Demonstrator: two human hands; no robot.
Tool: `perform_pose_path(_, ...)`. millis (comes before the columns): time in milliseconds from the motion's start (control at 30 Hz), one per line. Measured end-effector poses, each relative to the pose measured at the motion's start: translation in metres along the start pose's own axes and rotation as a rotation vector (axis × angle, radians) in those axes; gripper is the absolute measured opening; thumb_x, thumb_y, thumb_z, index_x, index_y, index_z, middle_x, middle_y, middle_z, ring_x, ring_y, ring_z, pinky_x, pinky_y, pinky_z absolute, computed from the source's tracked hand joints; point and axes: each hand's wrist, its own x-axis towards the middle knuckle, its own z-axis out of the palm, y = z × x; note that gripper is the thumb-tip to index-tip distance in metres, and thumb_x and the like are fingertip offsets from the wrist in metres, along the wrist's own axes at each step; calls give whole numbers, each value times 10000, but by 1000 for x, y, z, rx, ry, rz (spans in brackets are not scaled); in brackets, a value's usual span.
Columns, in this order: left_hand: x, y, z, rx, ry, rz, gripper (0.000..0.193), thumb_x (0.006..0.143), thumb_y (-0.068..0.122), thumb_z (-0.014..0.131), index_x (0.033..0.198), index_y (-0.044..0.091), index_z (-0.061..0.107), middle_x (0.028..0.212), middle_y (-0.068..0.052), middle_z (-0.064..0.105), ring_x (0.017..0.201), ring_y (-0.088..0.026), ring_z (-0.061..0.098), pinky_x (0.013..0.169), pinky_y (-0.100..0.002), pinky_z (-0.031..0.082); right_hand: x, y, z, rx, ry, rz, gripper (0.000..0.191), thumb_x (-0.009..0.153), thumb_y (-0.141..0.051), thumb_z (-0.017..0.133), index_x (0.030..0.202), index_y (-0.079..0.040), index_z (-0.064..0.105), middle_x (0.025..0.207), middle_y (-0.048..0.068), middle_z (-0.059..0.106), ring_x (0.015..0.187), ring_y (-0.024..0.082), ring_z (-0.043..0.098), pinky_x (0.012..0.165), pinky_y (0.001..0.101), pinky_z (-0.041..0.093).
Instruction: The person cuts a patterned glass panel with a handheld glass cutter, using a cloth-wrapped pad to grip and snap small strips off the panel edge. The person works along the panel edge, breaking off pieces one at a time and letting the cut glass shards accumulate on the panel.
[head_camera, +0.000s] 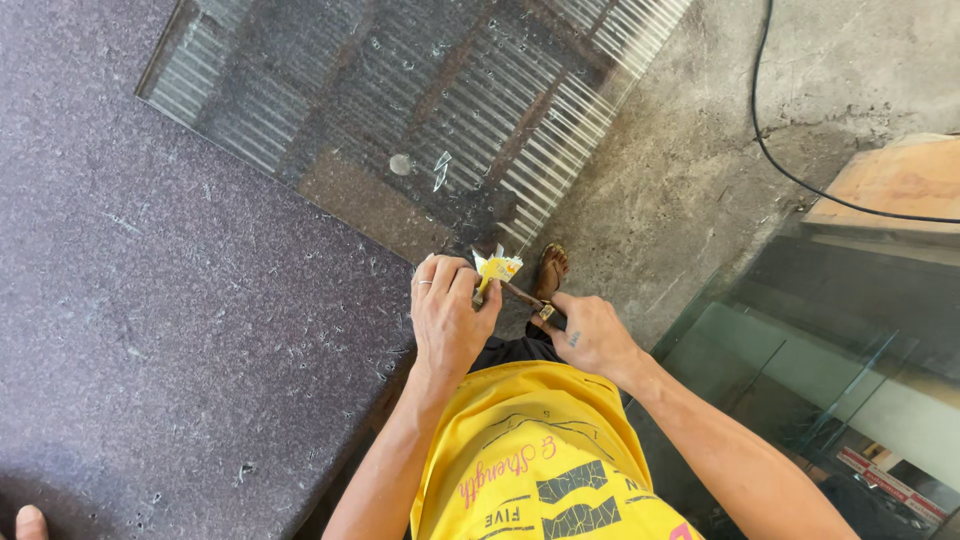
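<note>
A wide work table (180, 330) covered with dark purple-grey felt is filling the left side of the view, and small glass chips are lying scattered on it. A large sheet of ribbed glass (400, 110) is lying across the far end of the table and is sticking out over the concrete floor (700, 150). To the right, several clear glass panes (800, 370) are standing on edge, leaning one against another, and a small red and white label is showing near their lower right corner. A black cable (800, 180) is running over the floor beside a wooden board (890, 180).

The person in the yellow shirt (540, 450) is standing at the table corner. The left hand (448, 315), wearing a ring, is closing its fingers around a small yellow and white packet (496, 267); the packet is sticking up above the thumb and forefinger, just beside the glass edge. The right hand (590, 335) is gripping a thin brown tool (525, 297) with bent fingers, and the tool's tip is reaching toward the packet. Whether it is touching the packet cannot be told.
</note>
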Motion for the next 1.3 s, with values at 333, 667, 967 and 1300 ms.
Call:
perform_pose_path(333, -1, 8, -8, -58, -35, 19, 153, 831, 97, 785, 880, -1, 679, 999, -134, 609, 1062, -366, 581, 1077, -511, 426, 2, 14, 7, 47, 36, -63, 203, 868, -206, 770, 902, -28, 677, 751, 237, 659, 742, 455, 640, 616, 483, 492)
perform_pose_path(667, -29, 57, -14, -382, -193, -199, 93, 901, 123, 780, 979, 87, 744, 815, -97, 652, 751, -290, 666, 649, -403, 516, -82, 0, -43, -180, 292, -95, 275, 700, -217, 864, 841, -69, 681, 814, 125, 615, 685, 330, 647, 620, 410, 512)
perform_pose_path(967, 40, -11, -20, -728, -165, -785, 182, 976, 171, 732, 954, -9, 722, 699, -7, 622, 602, -90, 510, 531, -292, 427, -12, -8, -36, -58, 370, -241, 271, 885, -225, 779, 889, -35, 585, 810, 138, 573, 753, 372, 587, 650, 423, 467)
perform_pose_path(1300, -2, 25, -5, -105, -27, 10, 119, 861, 159, 796, 865, 97, 694, 955, -43, 634, 950, -281, 589, 812, -432, 445, -63, 47, -11, 110, -6, -11, 311, 975, -296, 599, 852, -10, 589, 778, 150, 552, 704, 313, 575, 646, 386, 475)
